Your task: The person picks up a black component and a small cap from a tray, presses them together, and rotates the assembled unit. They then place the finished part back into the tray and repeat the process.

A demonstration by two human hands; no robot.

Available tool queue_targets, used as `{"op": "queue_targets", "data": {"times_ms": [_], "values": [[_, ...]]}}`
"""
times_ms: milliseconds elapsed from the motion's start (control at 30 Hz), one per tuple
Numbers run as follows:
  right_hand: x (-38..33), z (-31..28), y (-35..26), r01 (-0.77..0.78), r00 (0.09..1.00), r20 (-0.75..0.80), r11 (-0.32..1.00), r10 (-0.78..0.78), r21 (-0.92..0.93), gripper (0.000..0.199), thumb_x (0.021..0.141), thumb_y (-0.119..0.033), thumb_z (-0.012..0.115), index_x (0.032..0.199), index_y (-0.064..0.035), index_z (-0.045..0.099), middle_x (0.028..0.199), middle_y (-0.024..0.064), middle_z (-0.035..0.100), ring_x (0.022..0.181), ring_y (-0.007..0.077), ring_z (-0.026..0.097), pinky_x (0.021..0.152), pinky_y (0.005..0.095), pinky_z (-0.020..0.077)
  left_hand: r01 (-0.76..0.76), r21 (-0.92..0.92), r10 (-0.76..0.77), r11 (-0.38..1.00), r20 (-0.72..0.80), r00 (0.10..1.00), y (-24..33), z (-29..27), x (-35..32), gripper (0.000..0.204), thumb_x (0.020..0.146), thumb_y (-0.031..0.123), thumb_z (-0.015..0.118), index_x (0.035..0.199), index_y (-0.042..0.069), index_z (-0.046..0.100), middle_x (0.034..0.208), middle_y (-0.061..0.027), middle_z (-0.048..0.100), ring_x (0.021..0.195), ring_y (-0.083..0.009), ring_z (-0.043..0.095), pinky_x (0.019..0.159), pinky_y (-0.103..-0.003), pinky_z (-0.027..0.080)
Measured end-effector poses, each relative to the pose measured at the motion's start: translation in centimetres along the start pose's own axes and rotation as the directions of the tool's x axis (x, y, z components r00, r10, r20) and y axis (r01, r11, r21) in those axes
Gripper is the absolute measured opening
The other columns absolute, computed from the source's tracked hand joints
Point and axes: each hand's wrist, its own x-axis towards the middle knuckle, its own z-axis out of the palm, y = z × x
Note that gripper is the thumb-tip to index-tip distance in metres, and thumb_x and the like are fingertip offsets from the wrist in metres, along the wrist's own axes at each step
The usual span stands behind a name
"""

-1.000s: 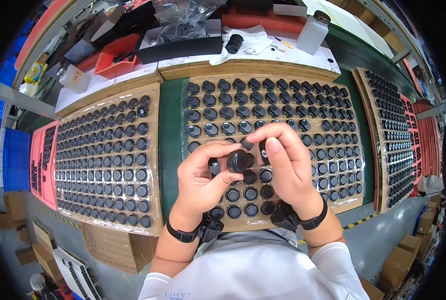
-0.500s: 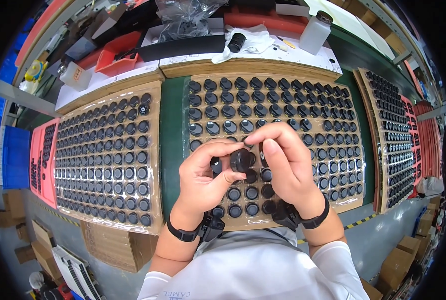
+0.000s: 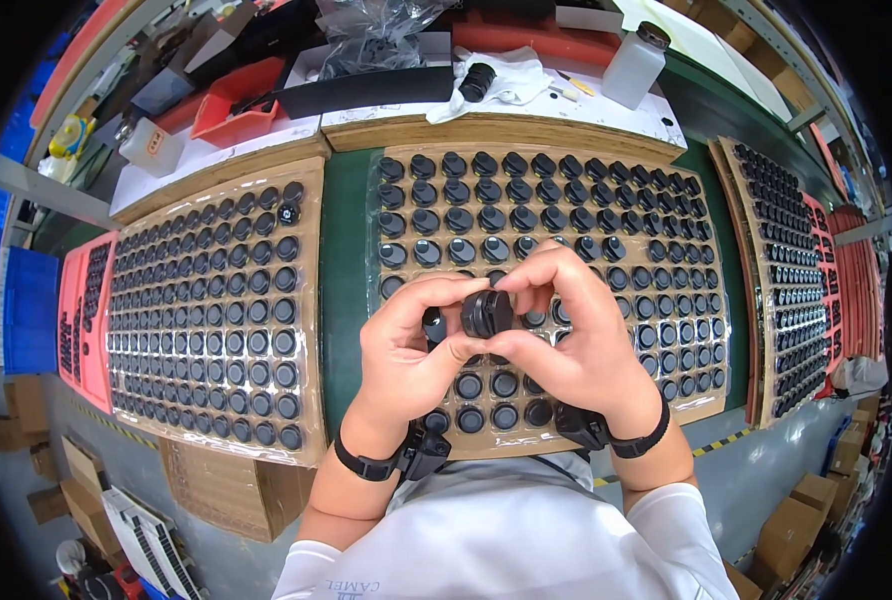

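Note:
A short black cylinder that looks like a lens [image 3: 486,314] is held between my two hands above the middle tray. My left hand [image 3: 414,335] pinches it from the left, thumb below and index finger above. From the right, my right hand [image 3: 578,335] closes on it too, with the thumb at its lower edge and fingertips at its upper edge. Another dark round piece [image 3: 434,324] shows in the gap of my left hand; whether I hold it or it sits in the tray is unclear. Under my hands lies a clear plastic tray [image 3: 376,215] filled with rows of similar black parts.
More filled trays stand at the left [image 3: 316,250] and the right [image 3: 756,300]. Behind, a white shelf holds a red bin [image 3: 234,118], a black box [image 3: 366,97], a white cloth [image 3: 516,82] with a black cylinder, and a translucent bottle [image 3: 636,68].
My right thumb and fingers have come in from the right and now grip the black lens-like cylinder, where only my left hand held it before. The cylinder has turned slightly.

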Motion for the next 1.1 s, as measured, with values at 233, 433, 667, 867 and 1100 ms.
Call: {"op": "queue_targets", "data": {"times_ms": [233,433,667,867,1100], "values": [[0.5,-0.7,0.4,0.272,0.962,0.074,0.946,-0.263,-0.178,0.031,0.075,-0.005,0.068,0.104,-0.0043,0.056,0.083,0.0062,0.053,0.077,0.0166,0.05,0.069,0.0281,0.0426,0.074,-0.096,-0.069,0.993,0.051,0.996,-0.4,0.0,-0.2,0.038,0.074,0.012,0.074,0.107,-0.002,0.059,0.095,-0.0062,0.061,0.07,-0.009,0.05,0.066,-0.022,0.043],[-0.3,-1.6,0.8,0.127,0.992,0.024,0.979,-0.124,-0.161,0.026,0.076,-0.001,0.065,0.101,-0.0036,0.057,0.087,0.0064,0.052,0.079,0.0179,0.051,0.071,0.0282,0.0435,0.054,-0.073,-0.047,0.996,0.103,0.994,-0.5,0.3,0.3,0.047,0.081,0.025,0.069,0.114,-0.004,0.053,0.1,-0.0094,0.059,0.075,-0.01,0.049,0.067,-0.022,0.043],[-2.4,-8.1,5.2,-0.276,0.959,-0.087,0.831,0.269,-0.482,0.023,0.078,0.0,0.063,0.1,-0.0005,0.055,0.089,0.0078,0.052,0.077,0.016,0.052,0.07,0.0269,0.0442,0.082,-0.133,-0.066,0.988,0.123,0.99,-0.1,0.0,0.5,0.061,0.09,0.048,0.047,0.119,-0.005,0.048,0.103,-0.0141,0.058,0.077,-0.0121,0.048,0.066,-0.023,0.043],[-4.2,-12.7,8.2,-0.341,0.939,-0.2,0.666,0.281,-0.663,0.022,0.078,-0.001,0.063,0.098,0.0001,0.055,0.086,0.0105,0.055,0.075,0.0206,0.055,0.068,0.0293,0.0458,0.09,-0.135,-0.075,0.987,0.112,0.991,-0.1,0.1,0.6,0.068,0.09,0.056,0.038,0.119,-0.005,0.048,0.104,-0.0156,0.057,0.078,-0.0127,0.049,0.066,-0.025,0.044],[-4.0,-11.9,8.9,-0.268,0.957,-0.151,0.556,0.247,-0.787,0.021,0.077,-0.003,0.064,0.096,0.0001,0.056,0.087,0.0127,0.056,0.078,0.0273,0.056,0.069,0.0328,0.0465,0.093,-0.155,-0.075,0.983,0.118,0.99,-0.1,-0.3,0.6,0.07,0.09,0.058,0.036,0.119,-0.005,0.047,0.104,-0.0154,0.057,0.079,-0.0133,0.049,0.07,-0.026,0.044]]}}
